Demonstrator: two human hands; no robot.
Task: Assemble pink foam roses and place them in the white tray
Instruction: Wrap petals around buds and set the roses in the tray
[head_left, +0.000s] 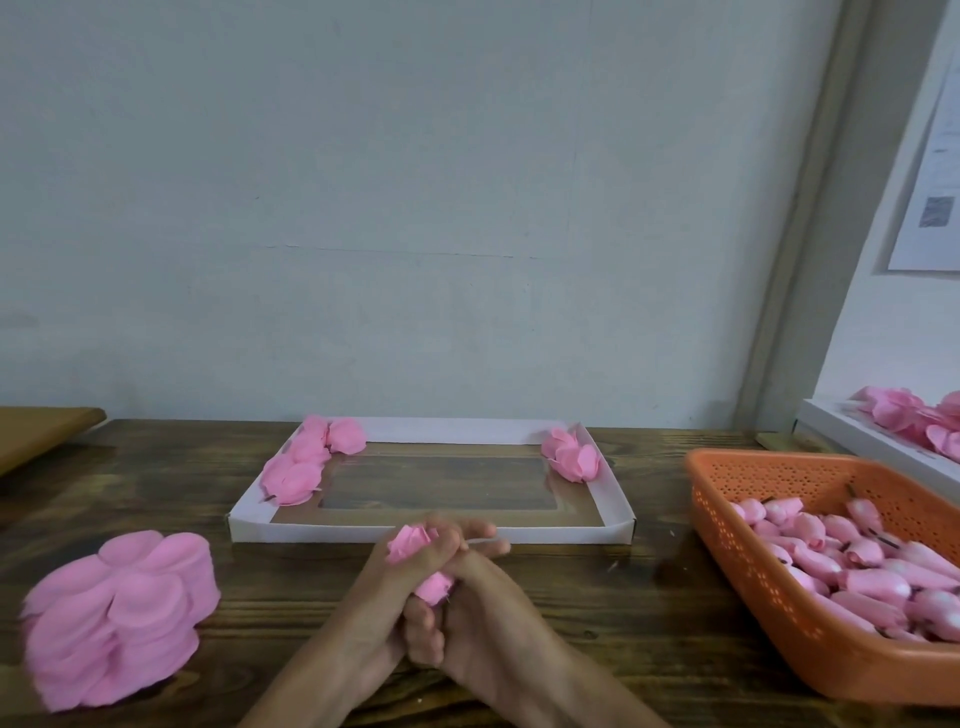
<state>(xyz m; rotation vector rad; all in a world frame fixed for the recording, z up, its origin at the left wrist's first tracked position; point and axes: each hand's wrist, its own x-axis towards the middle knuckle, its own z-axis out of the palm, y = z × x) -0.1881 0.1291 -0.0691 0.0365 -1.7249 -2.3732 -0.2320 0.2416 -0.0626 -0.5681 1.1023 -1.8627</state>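
Observation:
Both my hands meet at the table's front centre around one pink foam rose (410, 543). My left hand (384, 608) curls round its pink petals, and my right hand (485, 597) wraps over the lower part with two fingers stretched forward. Most of the rose is hidden between the fingers. Just behind them lies the white tray (431, 532) with a see-through bottom. Several finished roses (304, 465) sit in its left end and a few more roses (571, 454) in its far right corner.
A stack of loose pink petal pieces (119, 613) lies at the front left. An orange perforated basket (769, 561) full of pink rose buds (857, 561) stands at the right. A second white tray (857, 436) with roses sits behind the basket. The wall rises right behind the table.

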